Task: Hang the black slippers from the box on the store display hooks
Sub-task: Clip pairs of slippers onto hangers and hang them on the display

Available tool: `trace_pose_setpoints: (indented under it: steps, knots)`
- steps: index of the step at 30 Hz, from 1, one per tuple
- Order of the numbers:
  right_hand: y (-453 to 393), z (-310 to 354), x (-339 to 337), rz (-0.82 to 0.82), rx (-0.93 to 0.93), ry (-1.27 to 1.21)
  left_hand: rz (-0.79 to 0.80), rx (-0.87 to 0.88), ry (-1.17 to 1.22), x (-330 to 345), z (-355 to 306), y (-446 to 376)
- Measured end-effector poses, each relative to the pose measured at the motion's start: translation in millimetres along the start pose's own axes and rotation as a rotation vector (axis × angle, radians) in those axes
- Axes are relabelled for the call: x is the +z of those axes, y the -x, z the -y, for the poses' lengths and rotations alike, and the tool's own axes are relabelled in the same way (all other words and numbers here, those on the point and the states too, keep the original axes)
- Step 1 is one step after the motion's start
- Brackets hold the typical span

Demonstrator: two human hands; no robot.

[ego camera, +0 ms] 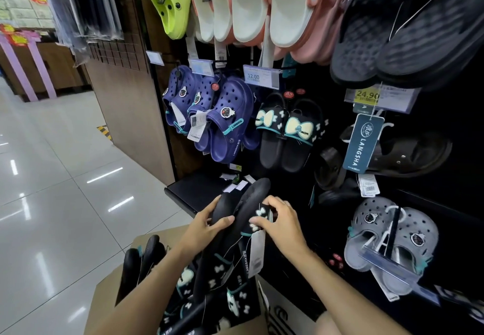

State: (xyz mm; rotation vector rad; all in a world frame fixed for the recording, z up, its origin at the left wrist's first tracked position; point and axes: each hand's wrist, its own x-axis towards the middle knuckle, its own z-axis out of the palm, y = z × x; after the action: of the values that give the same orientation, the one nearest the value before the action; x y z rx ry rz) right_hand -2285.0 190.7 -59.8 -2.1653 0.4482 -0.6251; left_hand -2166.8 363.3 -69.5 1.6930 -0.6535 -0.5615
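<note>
A pair of black slippers (235,219) is held above the open cardboard box (110,298), in front of the display wall. The left hand (207,220) grasps the near slipper, thumb across its sole. The right hand (281,220) pinches the bow strap of the far slipper, where a white tag (256,253) hangs. More pairs lie in the box. Judged step: pair lifted out, not yet hung. Next move calls for raising the pair to the hook carrying the matching bow slippers (285,133) and threading its hanger loop on; the loop is not discernible.
</note>
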Motion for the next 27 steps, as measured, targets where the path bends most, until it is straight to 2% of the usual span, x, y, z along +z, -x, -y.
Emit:
trace_pose_setpoints:
  steps: [4,8,27]
  knots:
    - [3.3,6.8,-2.8,-0.069,-0.01,-0.073,0.03,-0.014,-0.047,0.8,1.4,-0.6]
    - [0.3,5.1,-0.8,-0.05,0.008,-0.179,0.01,-0.018,-0.1,1.5,-0.7,1.1]
    - [2.3,12.4,7.1,-0.074,0.025,-0.166,-0.024,0.016,-0.264,-3.2,-9.4,7.7]
